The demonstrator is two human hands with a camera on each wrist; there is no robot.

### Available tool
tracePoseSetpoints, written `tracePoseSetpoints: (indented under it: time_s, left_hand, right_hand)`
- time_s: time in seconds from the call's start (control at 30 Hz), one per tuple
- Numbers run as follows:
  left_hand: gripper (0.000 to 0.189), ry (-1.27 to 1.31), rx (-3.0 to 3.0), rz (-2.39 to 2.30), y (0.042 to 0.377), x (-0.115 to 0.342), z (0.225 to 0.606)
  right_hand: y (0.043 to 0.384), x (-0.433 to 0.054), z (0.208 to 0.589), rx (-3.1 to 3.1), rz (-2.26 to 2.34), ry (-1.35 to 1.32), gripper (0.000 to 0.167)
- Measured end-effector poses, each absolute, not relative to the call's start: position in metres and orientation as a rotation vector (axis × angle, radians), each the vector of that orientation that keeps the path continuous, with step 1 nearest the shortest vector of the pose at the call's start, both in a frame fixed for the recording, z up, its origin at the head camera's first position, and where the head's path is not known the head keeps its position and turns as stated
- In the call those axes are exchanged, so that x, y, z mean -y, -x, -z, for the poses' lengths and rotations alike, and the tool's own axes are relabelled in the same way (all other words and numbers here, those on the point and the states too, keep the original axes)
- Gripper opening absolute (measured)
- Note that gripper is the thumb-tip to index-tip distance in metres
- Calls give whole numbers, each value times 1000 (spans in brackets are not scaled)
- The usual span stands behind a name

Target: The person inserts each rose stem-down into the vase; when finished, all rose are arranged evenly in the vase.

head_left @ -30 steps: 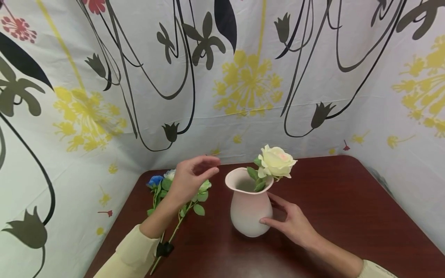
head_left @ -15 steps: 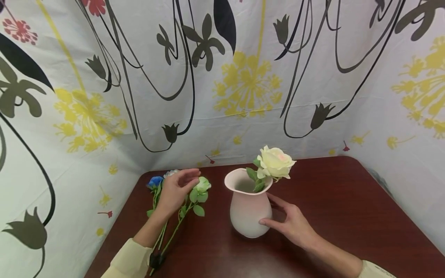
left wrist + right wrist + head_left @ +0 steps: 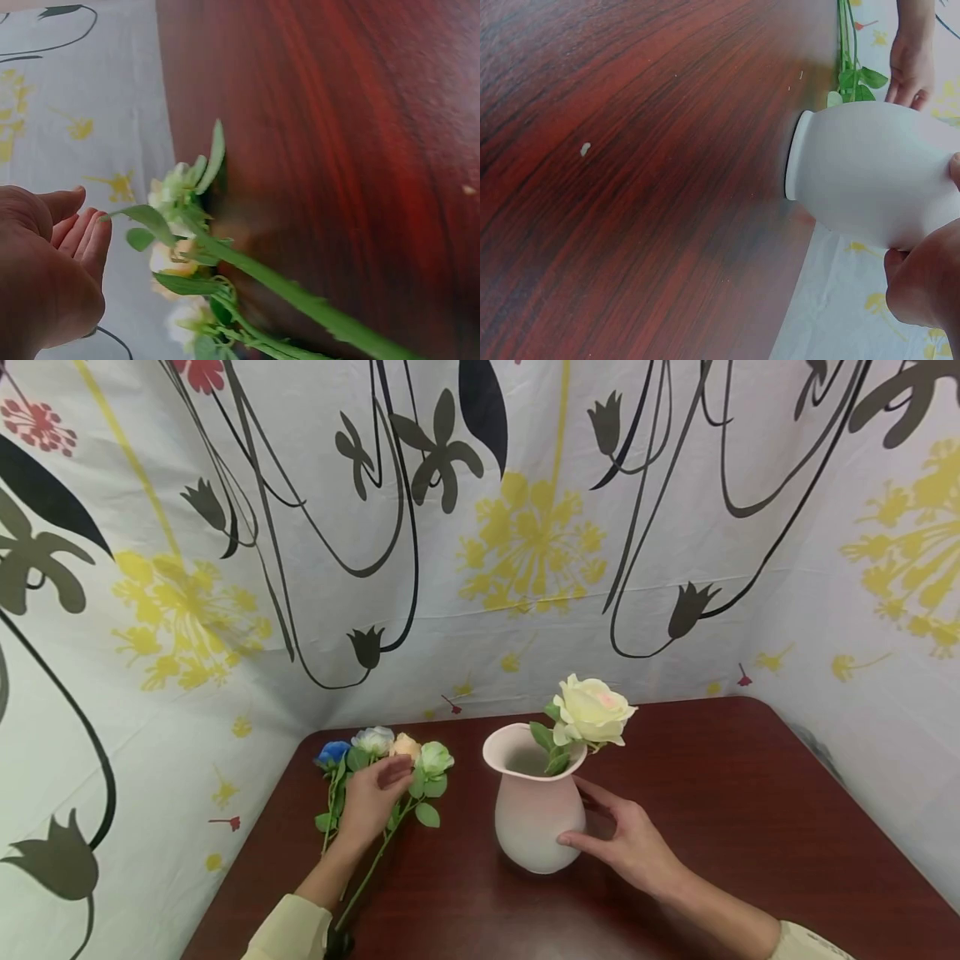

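My left hand (image 3: 366,803) is above several long-stemmed artificial roses lying at the table's left. Their heads are blue (image 3: 332,753), pale white (image 3: 373,740), peach (image 3: 406,745) and light green (image 3: 435,759). In the left wrist view, that hand (image 3: 52,270) has loosely bent fingers and holds nothing, near a leaf. My right hand (image 3: 636,847) grips the right side of a pale pink and grey vase (image 3: 536,827), thumb in front and fingers behind. The vase stands upright. One cream rose (image 3: 595,711) leans right in its mouth; its lower stem is hidden inside.
The dark red-brown wooden table (image 3: 750,810) backs onto a white floral-print cloth (image 3: 450,652). A black object (image 3: 339,941) is at the left sleeve, by the stem ends. Small pale specks (image 3: 585,149) lie on the tabletop in the right wrist view.
My left hand has moved left and down, away from the vase to over the lying roses, uncovering the peach head. My right hand and the vase have stayed in place.
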State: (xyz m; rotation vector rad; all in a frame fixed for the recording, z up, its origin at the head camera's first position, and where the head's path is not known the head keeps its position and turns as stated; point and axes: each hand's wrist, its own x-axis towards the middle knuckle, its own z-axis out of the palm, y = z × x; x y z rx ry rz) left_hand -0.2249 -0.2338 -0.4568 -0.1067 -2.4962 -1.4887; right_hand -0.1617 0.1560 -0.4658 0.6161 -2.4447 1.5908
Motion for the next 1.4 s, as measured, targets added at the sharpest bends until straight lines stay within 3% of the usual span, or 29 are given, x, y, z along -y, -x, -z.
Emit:
tracePoseSetpoints:
  time_s: [0.93,1.4]
  left_hand:
    - [31,-22,2744,1188,226,244,490]
    - [16,-22,2804,1101,229,243,491]
  right_hand:
    - [161,-156,466,2457,-1610,-604,82]
    - [161,-156,465,2474,-1616,-591,82]
